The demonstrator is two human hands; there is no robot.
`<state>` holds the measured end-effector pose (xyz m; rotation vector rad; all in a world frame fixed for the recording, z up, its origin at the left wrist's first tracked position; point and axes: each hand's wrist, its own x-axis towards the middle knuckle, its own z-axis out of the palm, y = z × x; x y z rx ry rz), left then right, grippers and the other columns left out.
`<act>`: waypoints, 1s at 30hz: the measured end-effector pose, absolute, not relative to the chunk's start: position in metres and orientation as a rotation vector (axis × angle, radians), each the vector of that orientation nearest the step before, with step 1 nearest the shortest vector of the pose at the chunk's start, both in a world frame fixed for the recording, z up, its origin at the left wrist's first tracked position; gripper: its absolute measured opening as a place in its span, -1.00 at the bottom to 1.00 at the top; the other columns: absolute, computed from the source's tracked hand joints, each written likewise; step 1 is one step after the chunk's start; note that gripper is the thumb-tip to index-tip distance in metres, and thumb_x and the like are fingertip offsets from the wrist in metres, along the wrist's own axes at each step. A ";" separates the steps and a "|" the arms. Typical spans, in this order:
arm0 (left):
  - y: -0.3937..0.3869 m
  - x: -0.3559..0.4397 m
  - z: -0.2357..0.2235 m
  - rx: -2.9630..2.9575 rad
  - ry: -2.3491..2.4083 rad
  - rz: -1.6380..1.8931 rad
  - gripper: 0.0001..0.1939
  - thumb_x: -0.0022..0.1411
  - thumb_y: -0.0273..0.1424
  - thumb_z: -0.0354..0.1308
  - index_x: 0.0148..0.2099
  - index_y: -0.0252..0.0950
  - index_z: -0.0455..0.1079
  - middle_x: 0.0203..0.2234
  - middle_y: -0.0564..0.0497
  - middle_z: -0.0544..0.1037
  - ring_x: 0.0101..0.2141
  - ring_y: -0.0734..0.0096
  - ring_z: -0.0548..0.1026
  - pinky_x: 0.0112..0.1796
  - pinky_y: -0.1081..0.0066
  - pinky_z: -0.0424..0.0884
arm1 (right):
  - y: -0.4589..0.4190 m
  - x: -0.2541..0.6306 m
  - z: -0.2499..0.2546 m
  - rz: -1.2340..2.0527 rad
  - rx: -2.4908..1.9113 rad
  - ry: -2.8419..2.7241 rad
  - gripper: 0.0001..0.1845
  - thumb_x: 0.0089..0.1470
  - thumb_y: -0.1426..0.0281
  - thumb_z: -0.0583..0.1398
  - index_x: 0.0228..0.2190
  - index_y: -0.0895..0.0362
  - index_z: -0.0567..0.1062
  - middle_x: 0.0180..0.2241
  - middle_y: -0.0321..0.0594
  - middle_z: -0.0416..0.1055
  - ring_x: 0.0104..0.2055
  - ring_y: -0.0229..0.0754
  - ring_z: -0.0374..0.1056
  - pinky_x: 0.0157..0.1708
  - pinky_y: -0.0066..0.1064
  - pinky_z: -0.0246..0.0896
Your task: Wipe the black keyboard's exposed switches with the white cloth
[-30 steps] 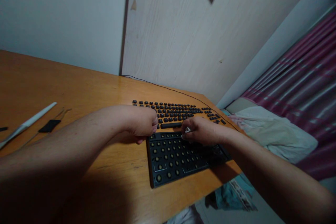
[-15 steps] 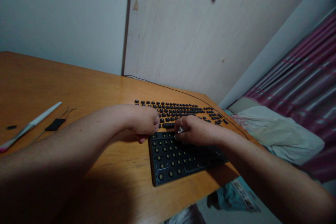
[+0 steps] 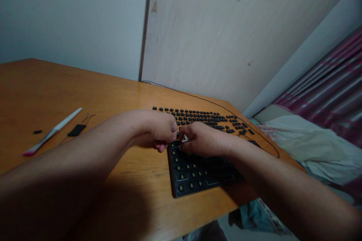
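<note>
A black keyboard base (image 3: pixel 202 184), stripped of keycaps so its round switch spots show, lies on the wooden table. My left hand (image 3: pixel 165 130) is closed at its far left corner; whatever its fingers may grip is hidden. Close beside it, my right hand (image 3: pixel 202 139) pinches a small crumpled white scrap (image 3: pixel 185 139), perhaps tissue, over the base's far edge. The right hand and forearm cover much of the base. Behind both hands, loose black keycaps (image 3: pixel 198 115) are laid out in rows on the table.
To the left lie a white stick-like tool (image 3: pixel 60 126) with a pink end, a black piece with thin wires (image 3: pixel 77 130) and a small black piece (image 3: pixel 37 132). A thin cable (image 3: pixel 195 96) runs along the back. Bedding (image 3: pixel 299 139) is beyond the right edge.
My right hand has slid left along the base's far edge, closer to my left hand, with the white scrap still pinched. The view has turned slightly left.
</note>
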<state>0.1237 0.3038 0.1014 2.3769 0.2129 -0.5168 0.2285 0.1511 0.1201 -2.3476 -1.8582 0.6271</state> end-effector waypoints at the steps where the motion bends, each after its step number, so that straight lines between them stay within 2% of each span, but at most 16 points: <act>1: 0.304 0.124 0.101 2.365 0.213 -0.519 -0.89 0.07 -0.47 0.07 -0.42 -0.24 0.43 -0.56 0.01 0.61 -0.46 0.31 0.59 -0.46 0.43 0.41 | 0.153 0.227 0.119 0.624 -2.337 -1.873 -0.86 0.02 0.51 0.24 -0.31 0.15 0.55 -0.55 -0.39 0.39 -0.52 -0.29 0.25 -0.54 -0.50 0.00; 6: 0.306 0.126 0.097 2.347 0.221 -0.539 -0.88 0.03 -0.51 0.08 -0.41 -0.26 0.44 -0.57 -0.01 0.60 -0.44 0.30 0.60 -0.41 0.40 0.49 | 0.159 0.221 0.116 0.619 -2.324 -1.854 -0.95 0.04 0.46 0.26 -0.38 0.14 0.54 -0.55 -0.40 0.37 -0.52 -0.31 0.25 -0.54 -0.51 0.01; 12: 0.310 0.126 0.097 2.226 0.214 -0.546 -0.86 0.03 -0.54 0.07 -0.39 -0.28 0.44 -0.55 -0.01 0.60 -0.47 0.34 0.58 -0.37 0.38 0.53 | 0.152 0.229 0.117 0.626 -2.313 -1.838 -0.88 0.01 0.51 0.25 -0.33 0.14 0.54 -0.51 -0.38 0.45 -0.49 -0.28 0.31 -0.53 -0.52 0.07; 17: 0.312 0.127 0.095 2.184 0.221 -0.556 -0.84 0.07 -0.56 0.06 -0.36 -0.29 0.46 -0.54 0.00 0.60 -0.48 0.36 0.57 -0.38 0.38 0.53 | 0.150 0.229 0.118 0.671 -2.341 -1.748 -0.91 0.03 0.49 0.25 -0.33 0.15 0.52 -0.52 -0.38 0.44 -0.51 -0.28 0.31 -0.56 -0.51 0.07; 24: 0.313 0.127 0.095 2.172 0.244 -0.580 -0.82 0.06 -0.61 0.04 -0.44 -0.33 0.44 -0.55 -0.03 0.60 -0.48 0.37 0.57 -0.39 0.40 0.53 | 0.160 0.213 0.116 0.575 -2.284 -1.831 -0.93 0.01 0.52 0.25 -0.39 0.14 0.54 -0.51 -0.39 0.40 -0.47 -0.29 0.29 -0.51 -0.51 0.06; 30: 0.315 0.127 0.094 2.148 0.202 -0.553 -0.83 0.10 -0.57 0.07 -0.34 -0.31 0.47 -0.53 0.01 0.59 -0.47 0.36 0.58 -0.40 0.38 0.53 | 0.151 0.231 0.121 0.673 -2.387 -1.700 -0.90 0.00 0.50 0.27 -0.35 0.14 0.53 -0.56 -0.39 0.41 -0.54 -0.29 0.29 -0.59 -0.52 0.06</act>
